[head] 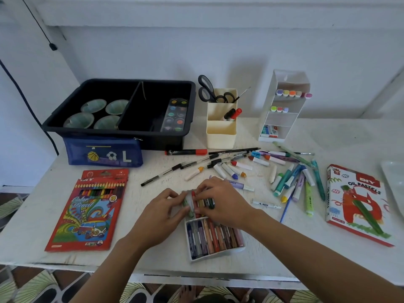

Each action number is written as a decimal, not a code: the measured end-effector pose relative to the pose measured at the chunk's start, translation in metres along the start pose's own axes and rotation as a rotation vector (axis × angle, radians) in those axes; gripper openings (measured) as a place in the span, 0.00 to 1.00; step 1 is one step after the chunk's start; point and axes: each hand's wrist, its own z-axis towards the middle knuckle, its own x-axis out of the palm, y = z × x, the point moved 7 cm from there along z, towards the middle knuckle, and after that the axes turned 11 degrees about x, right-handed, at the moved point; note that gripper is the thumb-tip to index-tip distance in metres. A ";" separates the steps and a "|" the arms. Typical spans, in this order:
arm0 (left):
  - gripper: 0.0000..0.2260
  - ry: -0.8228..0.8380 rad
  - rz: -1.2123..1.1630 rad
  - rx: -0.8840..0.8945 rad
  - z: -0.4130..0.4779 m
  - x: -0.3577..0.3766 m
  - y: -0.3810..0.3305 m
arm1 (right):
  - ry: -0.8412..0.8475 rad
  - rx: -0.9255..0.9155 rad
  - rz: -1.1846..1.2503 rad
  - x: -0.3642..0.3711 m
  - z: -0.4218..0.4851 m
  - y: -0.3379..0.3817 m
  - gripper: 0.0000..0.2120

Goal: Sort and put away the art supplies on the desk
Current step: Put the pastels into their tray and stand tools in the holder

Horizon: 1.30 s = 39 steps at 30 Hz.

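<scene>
Two hands meet low in the middle, over a white plastic tray (215,256) of round, waxy oil pastels (215,235) on the scratched bench (284,248). Both grips are narrow: left hand (160,215) pinches a green stick (187,207), right hand (223,202) holds loose sticks (208,203).

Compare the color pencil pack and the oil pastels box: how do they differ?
The pencil pack lies on the left of the desk, the pastels box on the right. The pencil pack is thin and flat; the pastels box is visibly thicker. The pencil pack has its top flap open and pencils showing through a window; the pastels box is shut. Both are mostly red and lie face up.
</scene>
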 end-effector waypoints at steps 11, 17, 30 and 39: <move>0.19 -0.048 -0.028 -0.036 -0.001 -0.001 -0.001 | 0.019 0.006 -0.020 -0.002 0.004 0.005 0.15; 0.20 -0.063 -0.024 -0.035 0.000 -0.003 -0.003 | 0.024 0.010 -0.022 -0.002 0.005 0.004 0.15; 0.11 -0.128 0.028 -0.052 0.013 -0.006 0.002 | -0.089 -0.001 -0.090 -0.002 -0.002 0.003 0.15; 0.14 -0.057 0.071 -0.052 0.015 -0.004 0.003 | -0.058 -0.024 -0.162 -0.003 0.000 0.003 0.12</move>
